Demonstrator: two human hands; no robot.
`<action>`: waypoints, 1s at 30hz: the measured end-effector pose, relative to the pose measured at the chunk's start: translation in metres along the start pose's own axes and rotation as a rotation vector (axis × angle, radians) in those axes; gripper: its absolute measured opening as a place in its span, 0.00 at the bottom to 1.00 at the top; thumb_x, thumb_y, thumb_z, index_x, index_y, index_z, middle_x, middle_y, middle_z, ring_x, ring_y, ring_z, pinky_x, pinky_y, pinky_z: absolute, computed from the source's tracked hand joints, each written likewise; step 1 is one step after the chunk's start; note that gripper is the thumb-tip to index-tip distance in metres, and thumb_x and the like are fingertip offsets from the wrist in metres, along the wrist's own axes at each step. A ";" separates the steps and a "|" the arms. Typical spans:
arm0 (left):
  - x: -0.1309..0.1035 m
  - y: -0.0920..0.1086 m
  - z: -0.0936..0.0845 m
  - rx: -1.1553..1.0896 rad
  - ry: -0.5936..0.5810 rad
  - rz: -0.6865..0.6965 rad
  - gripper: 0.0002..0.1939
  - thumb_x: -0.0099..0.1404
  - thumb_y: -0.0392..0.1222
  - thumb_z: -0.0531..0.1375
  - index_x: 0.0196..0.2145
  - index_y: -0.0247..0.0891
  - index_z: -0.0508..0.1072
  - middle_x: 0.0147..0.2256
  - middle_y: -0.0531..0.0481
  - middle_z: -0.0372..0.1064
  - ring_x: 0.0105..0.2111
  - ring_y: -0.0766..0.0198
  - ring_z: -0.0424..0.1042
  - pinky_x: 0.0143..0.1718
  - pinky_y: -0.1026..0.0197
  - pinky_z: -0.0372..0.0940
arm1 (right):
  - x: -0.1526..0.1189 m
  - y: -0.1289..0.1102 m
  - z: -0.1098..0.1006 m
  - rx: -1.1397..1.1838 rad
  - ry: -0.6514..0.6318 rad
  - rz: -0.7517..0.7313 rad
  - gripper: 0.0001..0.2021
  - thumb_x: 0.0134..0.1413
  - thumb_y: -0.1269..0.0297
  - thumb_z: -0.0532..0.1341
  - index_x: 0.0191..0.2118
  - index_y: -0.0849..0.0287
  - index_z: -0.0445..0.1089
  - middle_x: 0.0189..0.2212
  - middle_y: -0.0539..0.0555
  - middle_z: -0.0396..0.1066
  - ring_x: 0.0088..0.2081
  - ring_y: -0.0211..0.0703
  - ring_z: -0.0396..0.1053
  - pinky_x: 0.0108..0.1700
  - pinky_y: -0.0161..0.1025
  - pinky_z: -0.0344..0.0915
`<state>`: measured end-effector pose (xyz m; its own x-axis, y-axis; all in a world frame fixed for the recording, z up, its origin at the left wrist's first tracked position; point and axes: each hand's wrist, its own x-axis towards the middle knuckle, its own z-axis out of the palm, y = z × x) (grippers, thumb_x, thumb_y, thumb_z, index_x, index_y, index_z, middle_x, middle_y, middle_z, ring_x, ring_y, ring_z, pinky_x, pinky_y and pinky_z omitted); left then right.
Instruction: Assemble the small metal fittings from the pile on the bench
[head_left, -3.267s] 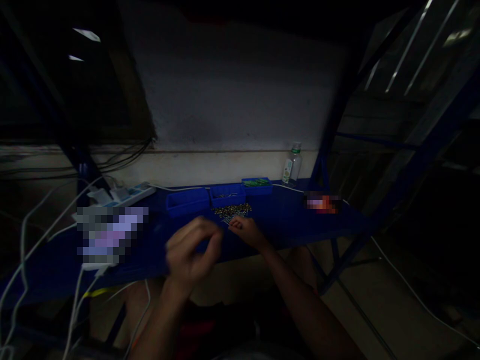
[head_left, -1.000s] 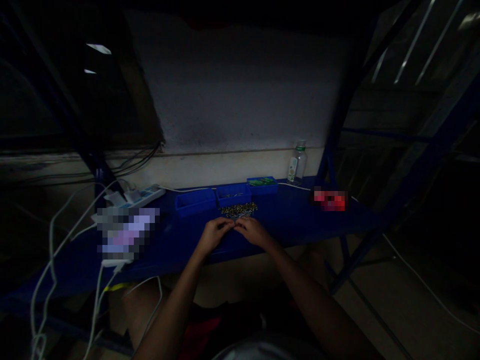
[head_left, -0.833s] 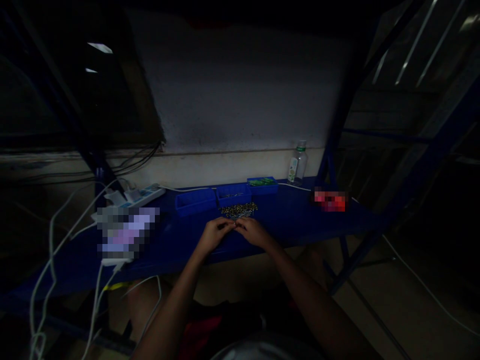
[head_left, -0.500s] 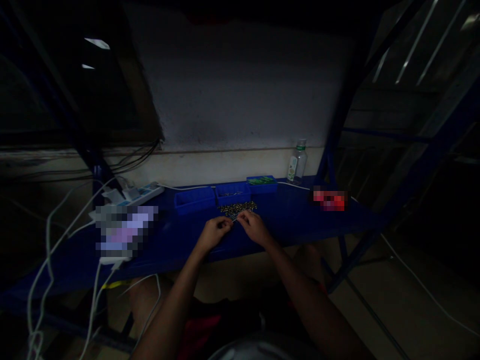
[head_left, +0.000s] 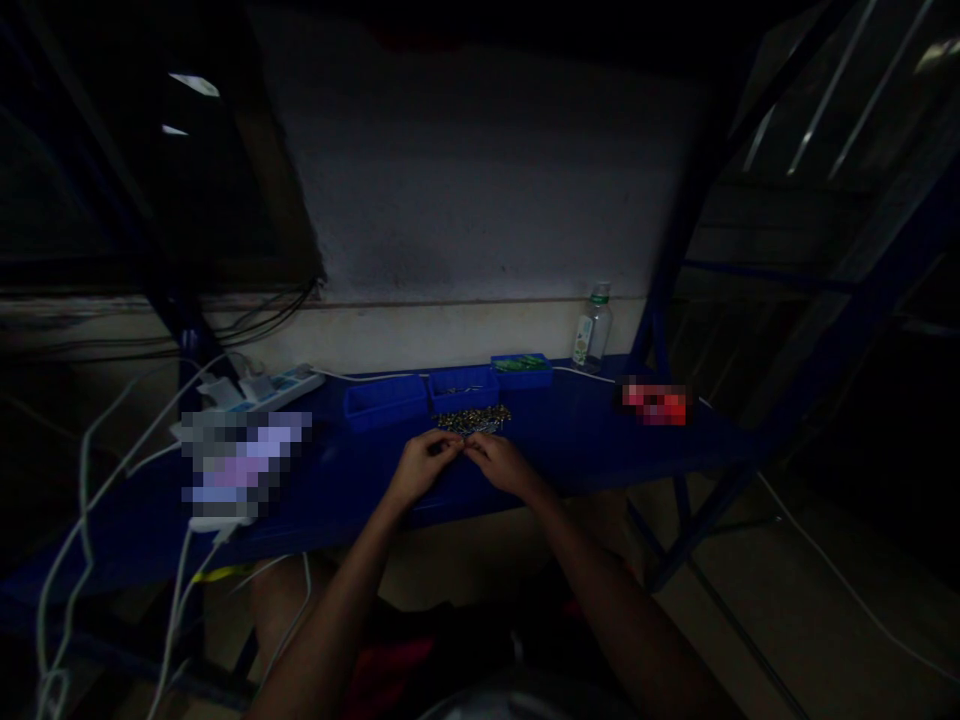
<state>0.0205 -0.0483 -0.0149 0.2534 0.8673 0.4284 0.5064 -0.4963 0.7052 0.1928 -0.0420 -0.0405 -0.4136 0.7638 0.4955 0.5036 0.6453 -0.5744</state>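
Over the front part of the blue table [head_left: 577, 440], my left hand [head_left: 426, 465] and my right hand [head_left: 499, 462] meet at the fingertips. Both are pinched closed; whatever lies between the fingers is too small and dark to make out. Just beyond them is a pile of small brass-coloured metal pieces [head_left: 472, 418], with some silvery pieces on its near side. Behind the pile stand a blue bin [head_left: 463, 400] holding a few thin metal pieces, a blue bin [head_left: 386, 408] at its left, and a blue bin with green items [head_left: 523, 377] at its right.
A clear bottle [head_left: 592, 330] stands by the wall. A blurred-out red object [head_left: 654, 402] lies at the right. On the left are a power strip [head_left: 281, 390], a pixelated object [head_left: 244, 465] and white cables [head_left: 84, 500] hanging over the table edge.
My right hand has moved slightly left and down, bringing its fingertips against those of my left hand. The thin light piece seen between them before no longer shows clearly. The view has shifted slightly.
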 end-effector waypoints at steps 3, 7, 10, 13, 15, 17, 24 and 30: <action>0.019 -0.006 -0.005 0.077 0.027 -0.044 0.17 0.57 0.50 0.56 0.34 0.33 0.74 0.28 0.49 0.72 0.28 0.64 0.69 0.30 0.65 0.62 | 0.000 -0.001 0.000 0.032 0.040 0.038 0.06 0.57 0.67 0.52 0.36 0.58 0.65 0.32 0.51 0.70 0.35 0.36 0.67 0.37 0.31 0.59; 0.065 -0.008 -0.017 0.306 0.095 -0.038 0.16 0.59 0.48 0.54 0.37 0.35 0.74 0.27 0.49 0.72 0.27 0.63 0.69 0.29 0.66 0.60 | 0.000 -0.002 -0.002 0.020 0.056 0.073 0.06 0.56 0.68 0.53 0.34 0.58 0.67 0.30 0.50 0.70 0.32 0.36 0.67 0.35 0.31 0.60; 0.096 -0.006 -0.021 0.506 0.198 -0.100 0.16 0.60 0.47 0.53 0.41 0.38 0.73 0.33 0.46 0.73 0.33 0.59 0.71 0.34 0.63 0.61 | 0.000 -0.004 -0.003 0.009 0.057 0.097 0.05 0.54 0.69 0.54 0.33 0.58 0.67 0.30 0.49 0.71 0.32 0.36 0.68 0.35 0.31 0.60; 0.106 -0.007 -0.019 0.623 0.180 -0.152 0.18 0.61 0.47 0.53 0.46 0.39 0.70 0.36 0.43 0.73 0.37 0.56 0.71 0.37 0.61 0.61 | 0.000 -0.005 -0.004 0.008 0.050 0.112 0.06 0.54 0.69 0.54 0.33 0.57 0.68 0.30 0.49 0.71 0.32 0.36 0.68 0.35 0.30 0.60; 0.101 -0.010 -0.016 0.640 0.136 -0.153 0.19 0.61 0.48 0.52 0.47 0.38 0.69 0.37 0.42 0.73 0.38 0.55 0.71 0.37 0.61 0.61 | 0.001 -0.004 -0.003 -0.001 0.047 0.114 0.06 0.54 0.69 0.54 0.33 0.57 0.68 0.30 0.49 0.71 0.31 0.36 0.68 0.34 0.30 0.60; 0.094 -0.015 -0.013 0.630 0.096 -0.136 0.19 0.62 0.49 0.51 0.46 0.38 0.70 0.38 0.41 0.73 0.39 0.55 0.71 0.38 0.60 0.62 | 0.002 -0.003 -0.002 -0.017 0.049 0.110 0.06 0.54 0.69 0.54 0.33 0.57 0.67 0.29 0.49 0.71 0.31 0.36 0.68 0.34 0.30 0.60; 0.087 -0.012 -0.021 0.569 0.102 -0.135 0.21 0.61 0.47 0.52 0.48 0.33 0.68 0.42 0.39 0.71 0.42 0.55 0.69 0.43 0.60 0.60 | 0.000 -0.003 0.000 -0.046 0.053 0.067 0.06 0.55 0.69 0.53 0.33 0.57 0.67 0.30 0.49 0.71 0.32 0.35 0.68 0.35 0.30 0.60; 0.038 -0.005 -0.031 0.400 0.162 -0.083 0.18 0.61 0.47 0.51 0.44 0.36 0.71 0.39 0.45 0.73 0.37 0.58 0.71 0.40 0.62 0.62 | 0.001 0.000 -0.001 0.049 0.095 0.118 0.06 0.55 0.67 0.53 0.34 0.58 0.68 0.30 0.50 0.71 0.32 0.36 0.69 0.35 0.31 0.61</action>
<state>0.0023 -0.0139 0.0151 0.0820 0.8703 0.4856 0.8066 -0.3441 0.4805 0.1933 -0.0410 -0.0393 -0.2793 0.8313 0.4805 0.5057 0.5527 -0.6624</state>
